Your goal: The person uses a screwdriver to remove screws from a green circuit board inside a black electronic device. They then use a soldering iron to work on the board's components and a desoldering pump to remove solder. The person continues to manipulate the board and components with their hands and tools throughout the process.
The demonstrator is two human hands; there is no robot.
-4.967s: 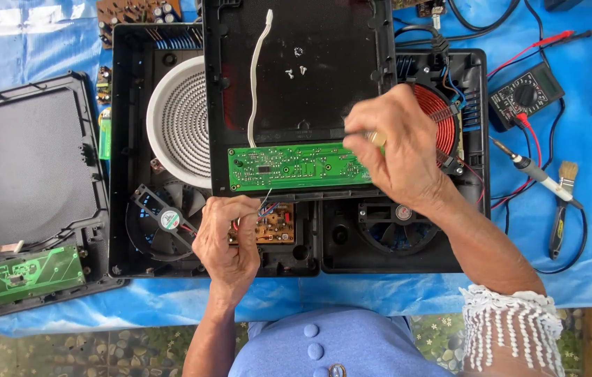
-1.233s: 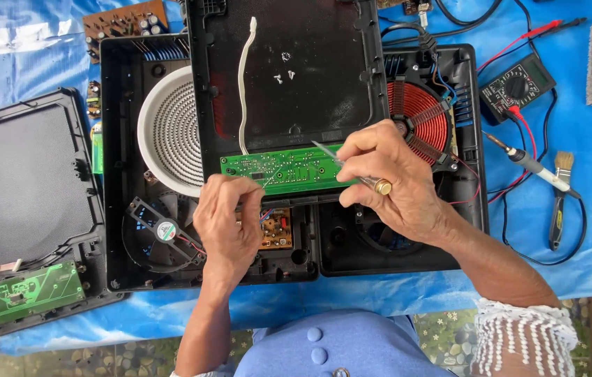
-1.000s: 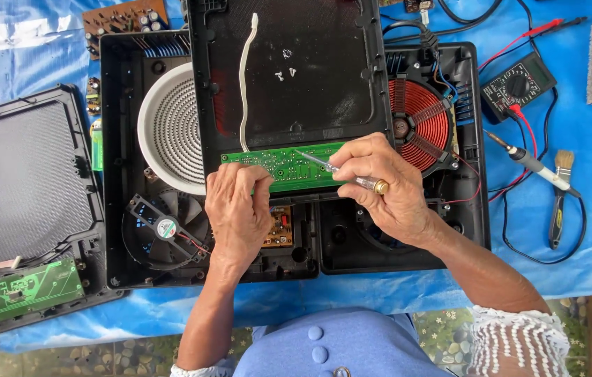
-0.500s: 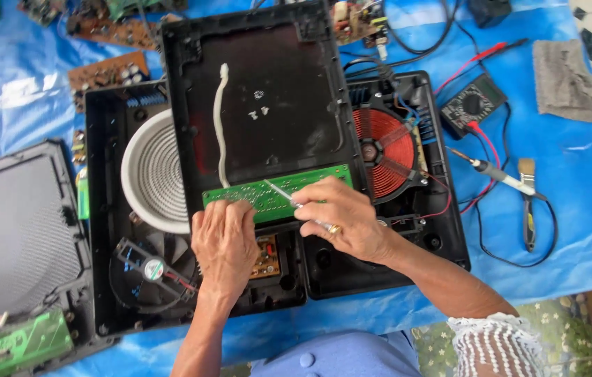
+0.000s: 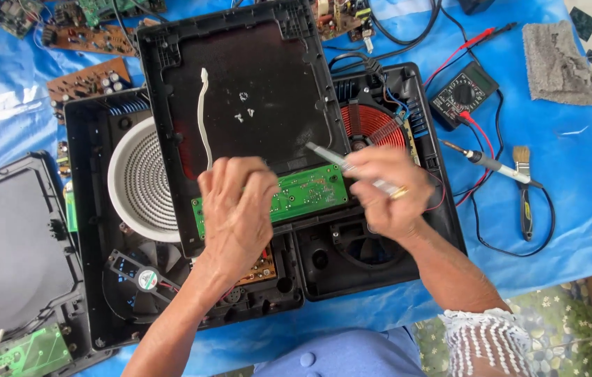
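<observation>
My left hand (image 5: pixel 236 209) lies palm down on the left half of a long green circuit board (image 5: pixel 306 195), which rests on the lower edge of a black glass top panel (image 5: pixel 254 98). My right hand (image 5: pixel 390 192) grips a slim silver tool (image 5: pixel 341 164) whose tip points up and left, above the board's right end. Both hands work over two opened black cooker housings (image 5: pixel 372 258). A white round coil (image 5: pixel 139 181) shows in the left housing and a red copper coil (image 5: pixel 372 129) in the right one.
A black multimeter (image 5: pixel 462 93) with red leads, a soldering iron (image 5: pixel 488 163) and a brush (image 5: pixel 522 192) lie right on the blue sheet. A grey cloth (image 5: pixel 557 63) sits far right. Loose boards (image 5: pixel 90 77) lie top left; another open panel (image 5: pixel 10 244) lies left. A fan (image 5: pixel 144 278) sits lower left.
The camera view shifted and tilted. My left hand moved up from the brown board onto the green board. My right hand lifted the tool's tip off the board and slid right.
</observation>
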